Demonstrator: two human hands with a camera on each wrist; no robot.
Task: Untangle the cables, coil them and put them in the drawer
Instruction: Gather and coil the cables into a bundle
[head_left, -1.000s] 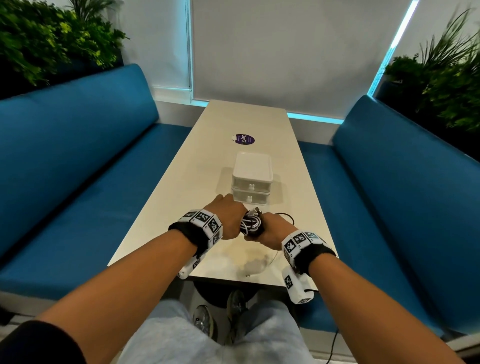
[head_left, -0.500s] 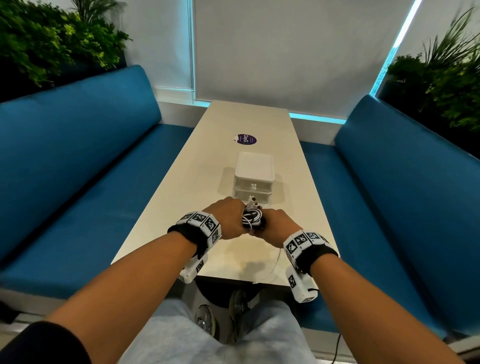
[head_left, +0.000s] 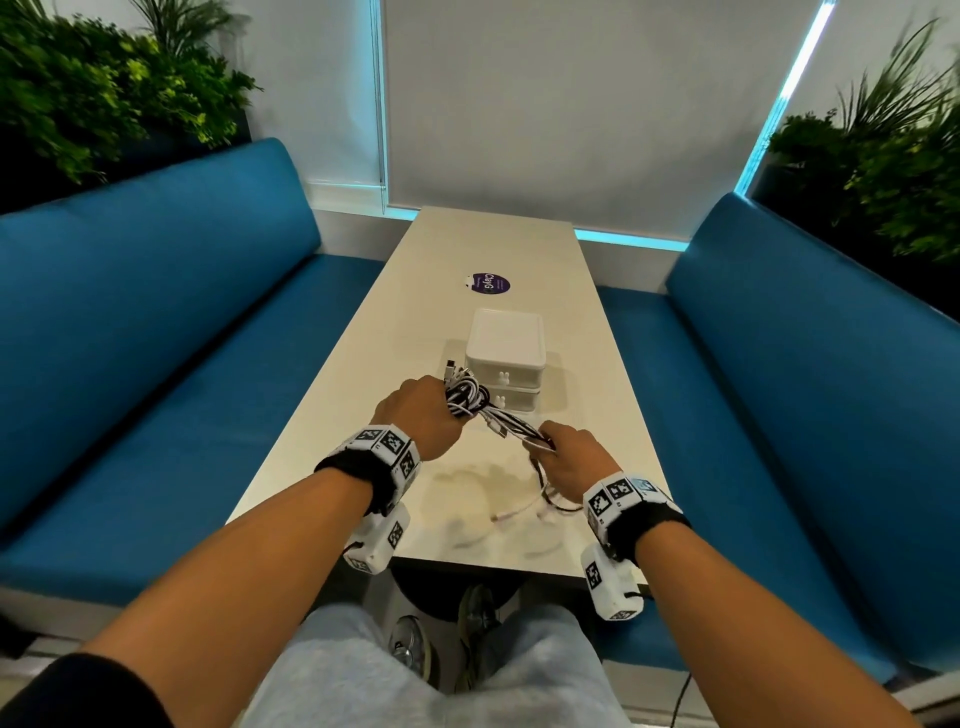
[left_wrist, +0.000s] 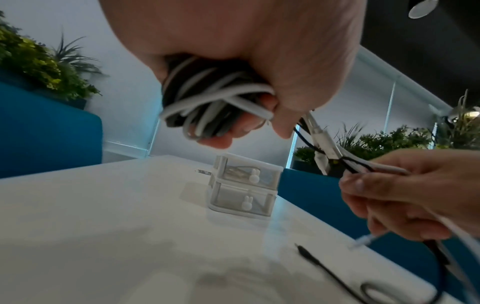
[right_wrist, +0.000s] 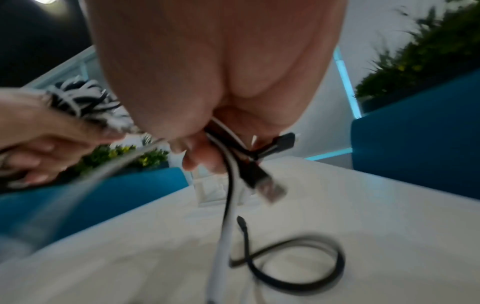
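My left hand (head_left: 423, 415) grips a bundle of black and white cables (head_left: 465, 397) (left_wrist: 207, 100) just in front of the small white drawer unit (head_left: 505, 358) (left_wrist: 244, 185). Several strands run from the bundle down to my right hand (head_left: 563, 454), which grips them (right_wrist: 226, 148) above the table. Loose ends hang from the right hand: a white cable end (head_left: 511, 514) and a black cable loop (right_wrist: 288, 263) lie on the tabletop (head_left: 332, 431). Both drawers of the unit look shut; the upper one holds a cable behind its clear front.
A purple round sticker (head_left: 490, 283) lies on the long white table beyond the drawer unit. Blue benches (head_left: 156, 338) (head_left: 810, 389) flank the table on both sides, with plants behind them. My knees and shoes show below the near table edge.
My hands have pulled apart: the left carried the bundle forward and left toward the drawer unit, the right drew back to the right, stretching strands between them. Loose ends now lie on the table.
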